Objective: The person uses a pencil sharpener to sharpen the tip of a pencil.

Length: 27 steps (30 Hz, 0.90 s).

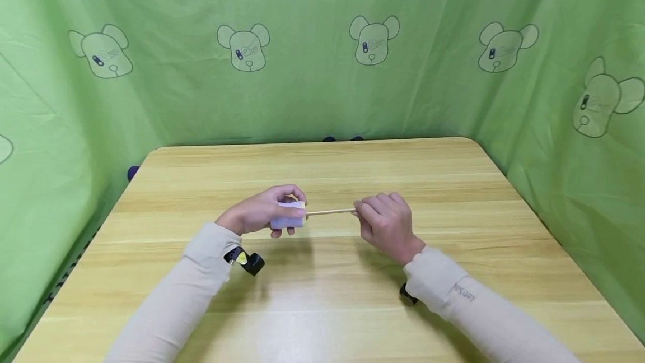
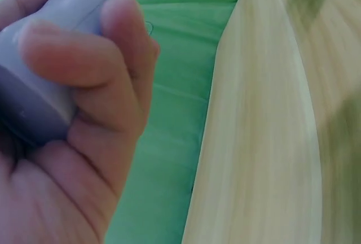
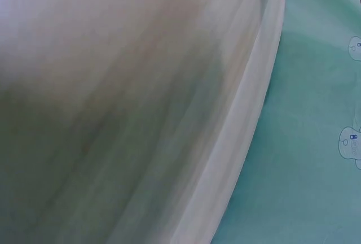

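My left hand (image 1: pixel 262 210) grips a lavender pencil sharpener (image 1: pixel 287 215) with a pale yellow end, held above the table. In the left wrist view, the fingers (image 2: pixel 84 63) curl round the smooth body of the sharpener (image 2: pixel 73 7). A thin yellow-brown pencil (image 1: pixel 330 212) runs from the sharpener's yellow end to my right hand (image 1: pixel 387 223). That right hand pinches the pencil's other end, its fingers curled and knuckles up. The pencil's end inside the sharpener is hidden. The right wrist view does not show the right hand.
The wood-grain table (image 1: pixel 322 172) has rounded far corners. A green curtain (image 1: pixel 307 99) printed with bear faces surrounds it at the back and sides. Black wrist straps (image 1: pixel 252 263) hang below the pale sleeves.
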Each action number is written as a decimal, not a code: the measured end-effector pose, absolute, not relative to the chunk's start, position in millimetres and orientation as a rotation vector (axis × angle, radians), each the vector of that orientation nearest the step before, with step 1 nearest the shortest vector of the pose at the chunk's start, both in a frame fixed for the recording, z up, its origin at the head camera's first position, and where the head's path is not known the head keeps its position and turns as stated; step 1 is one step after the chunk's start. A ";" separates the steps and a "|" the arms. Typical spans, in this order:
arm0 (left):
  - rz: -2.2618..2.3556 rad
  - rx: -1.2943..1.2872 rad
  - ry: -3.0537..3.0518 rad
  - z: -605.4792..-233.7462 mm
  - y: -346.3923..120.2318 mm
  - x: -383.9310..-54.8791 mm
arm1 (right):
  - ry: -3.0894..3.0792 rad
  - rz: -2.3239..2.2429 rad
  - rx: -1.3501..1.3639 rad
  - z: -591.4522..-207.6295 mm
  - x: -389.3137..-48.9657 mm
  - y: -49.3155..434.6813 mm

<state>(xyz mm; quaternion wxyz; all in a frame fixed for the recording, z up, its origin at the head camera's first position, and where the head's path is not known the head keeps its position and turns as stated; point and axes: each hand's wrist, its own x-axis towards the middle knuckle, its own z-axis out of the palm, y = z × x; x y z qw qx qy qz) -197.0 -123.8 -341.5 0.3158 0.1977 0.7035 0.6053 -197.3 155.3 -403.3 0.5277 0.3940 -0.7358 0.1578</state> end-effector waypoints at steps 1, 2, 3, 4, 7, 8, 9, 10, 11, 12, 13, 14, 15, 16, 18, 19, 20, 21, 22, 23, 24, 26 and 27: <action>1.598 0.522 1.848 -342.4 -123.2 -197.2 | -1.750 0.373 0.946 -403.7 -197.7 155.4; 1.603 0.526 1.851 -343.8 -122.4 -197.6 | -1.743 0.368 0.951 -404.1 -198.0 155.6; 1.607 0.532 1.860 -345.2 -121.6 -197.9 | -1.737 0.363 0.956 -404.3 -198.4 155.7; 1.611 0.535 1.870 -346.6 -120.9 -198.2 | -1.735 0.360 0.962 -404.2 -198.7 155.7; 1.617 0.550 1.924 -352.2 -119.1 -198.9 | -1.755 0.355 0.987 -402.5 -199.6 155.6; 1.612 0.557 1.956 -353.8 -118.6 -198.8 | -1.770 0.351 0.993 -401.3 -199.9 155.5; 1.604 0.566 1.990 -355.4 -118.4 -198.7 | -1.788 0.349 1.002 -399.7 -200.0 155.4; 1.597 0.576 2.025 -356.7 -118.2 -198.4 | -1.811 0.345 1.010 -397.9 -200.0 155.3; 1.583 0.587 2.066 -357.8 -117.9 -198.1 | -1.839 0.342 1.018 -395.9 -199.8 155.4; 1.569 0.604 2.106 -358.7 -117.7 -197.8 | -1.868 0.338 1.024 -393.5 -199.6 155.3; 1.550 0.620 2.153 -359.0 -117.3 -196.9 | -1.900 0.336 1.029 -391.1 -199.0 155.6; 1.528 0.639 2.202 -359.3 -116.8 -196.1 | -1.931 0.335 1.031 -388.9 -198.3 156.0; 1.501 0.665 2.256 -359.8 -116.4 -195.3 | -1.965 0.337 1.033 -386.8 -197.5 156.5; 1.468 0.694 2.312 -360.4 -115.8 -194.5 | -2.006 0.339 1.034 -384.7 -196.7 157.0; 1.400 0.745 2.420 -362.4 -114.8 -193.3 | -2.111 0.360 1.036 -380.8 -194.9 157.6; 1.356 0.768 2.476 -363.2 -114.2 -192.9 | -2.175 0.378 1.033 -378.7 -194.3 157.8; 1.312 0.794 2.528 -364.1 -113.5 -192.4 | -2.253 0.402 1.027 -376.2 -193.4 157.8; 1.268 0.822 2.577 -365.1 -112.6 -191.8 | -2.345 0.431 1.014 -373.4 -192.3 157.7; 1.237 0.848 2.613 -366.1 -111.6 -191.2 | -2.445 0.472 1.000 -370.3 -191.4 157.6; 1.208 0.873 2.649 -367.1 -110.7 -190.5 | -2.546 0.517 0.983 -367.1 -190.6 157.5; 1.189 0.906 2.681 -367.7 -109.7 -189.7 | -2.640 0.567 0.959 -363.7 -190.3 157.3; 1.154 1.007 2.762 -368.6 -108.3 -188.1 | -2.800 0.673 0.908 -356.9 -191.1 157.4; 1.136 1.078 2.805 -369.3 -108.0 -187.7 | -2.863 0.735 0.890 -353.7 -192.1 157.6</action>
